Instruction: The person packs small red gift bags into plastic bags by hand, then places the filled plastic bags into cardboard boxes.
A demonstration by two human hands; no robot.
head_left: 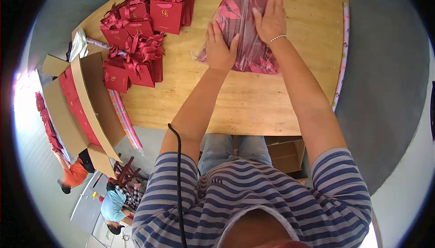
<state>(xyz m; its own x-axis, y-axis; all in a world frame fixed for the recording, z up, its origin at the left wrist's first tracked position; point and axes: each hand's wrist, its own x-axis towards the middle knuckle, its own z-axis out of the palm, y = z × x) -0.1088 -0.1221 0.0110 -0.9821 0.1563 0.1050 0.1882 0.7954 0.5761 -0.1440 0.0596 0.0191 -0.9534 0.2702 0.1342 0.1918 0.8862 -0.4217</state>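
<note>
A clear plastic bag point(247, 35) packed with red gift bags and their ribbons lies on the wooden table in front of me. My left hand point(221, 48) presses on its left side, palm down with the fingers stretched out. On the upper right side of the pack rests my right hand point(272, 21), fingers also extended, a beaded bracelet at the wrist. Neither hand is closed round anything. Dark red layers and bunched ribbon show through the shiny film between the hands.
Red gift bags point(166, 17) with ribbon handles stand grouped on the table's left, with more bags point(141, 73) nearer me. An open cardboard box point(86, 107) holding red items is beyond the left edge. Two people point(115, 205) are at the lower left. A patterned roll point(343, 53) lines the right edge.
</note>
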